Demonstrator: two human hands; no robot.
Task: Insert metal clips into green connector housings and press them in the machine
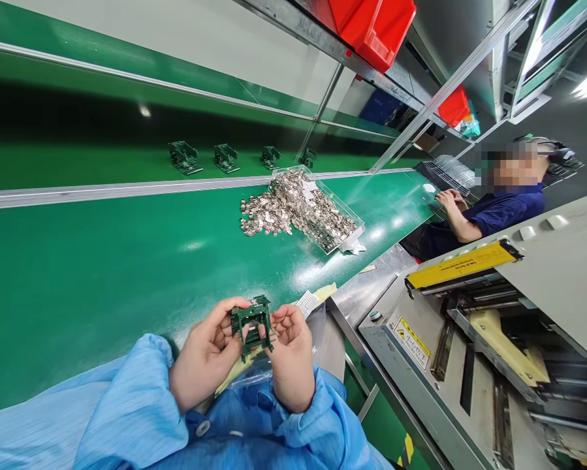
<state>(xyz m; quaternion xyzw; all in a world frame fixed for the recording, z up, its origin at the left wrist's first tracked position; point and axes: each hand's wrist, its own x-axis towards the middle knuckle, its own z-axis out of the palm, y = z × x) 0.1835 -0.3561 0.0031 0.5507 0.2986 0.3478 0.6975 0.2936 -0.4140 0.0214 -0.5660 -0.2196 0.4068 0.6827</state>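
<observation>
A small dark green plastic frame part (252,324) is held up between both my hands, just above the near edge of the green workbench (102,274). My left hand (205,359) grips its left side with thumb and fingers curled round it. My right hand (288,356) pinches its right side, fingers closed. Both wrists come out of light blue sleeves. A heap of small silvery metal pieces (273,215) lies further out on the bench, spilling from a clear tray (345,238).
Several more green frame parts (185,158) stand in a row on the conveyor belt behind a metal rail. A grey machine with a yellow bar (462,264) stands to my right. A co-worker in dark blue (499,212) sits beyond. Red bins (376,26) hang overhead.
</observation>
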